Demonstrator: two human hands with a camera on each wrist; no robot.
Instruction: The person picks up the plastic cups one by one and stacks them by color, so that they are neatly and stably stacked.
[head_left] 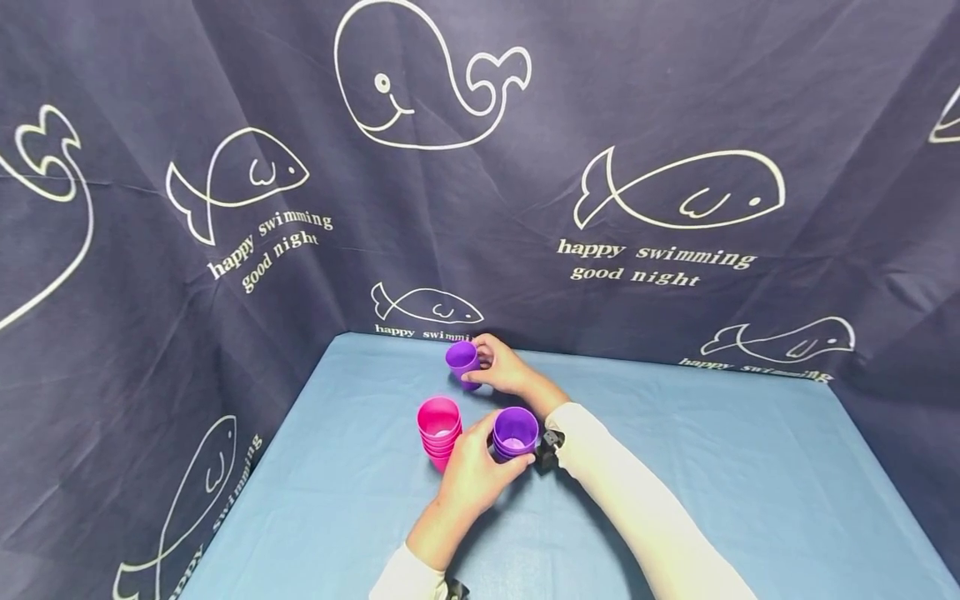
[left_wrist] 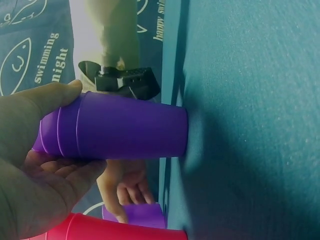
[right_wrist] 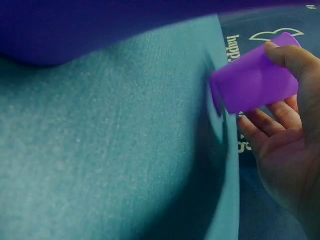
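Note:
My left hand (head_left: pixel 477 468) grips a short stack of nested purple cups (head_left: pixel 515 432) near the rim, thumb on one side and fingers on the other. In the left wrist view the stack (left_wrist: pixel 130 125) stands upright with its base at the cloth. Farther back, my right hand (head_left: pixel 504 367) holds a single purple cup (head_left: pixel 462 358) between thumb and fingers. That cup (right_wrist: pixel 257 77) tilts in the right wrist view, its base edge close to the cloth. Left of my left hand stands a stack of nested pink cups (head_left: pixel 438 425), mouths up; the hand partly hides its lower side.
A light blue cloth (head_left: pixel 352 492) covers the table. Dark blue fabric walls (head_left: pixel 525 208) with white fish and whale drawings rise behind and at the sides. Black wrist cameras (head_left: pixel 550 450) sit at the white sleeves, the right forearm passing close beside the purple stack.

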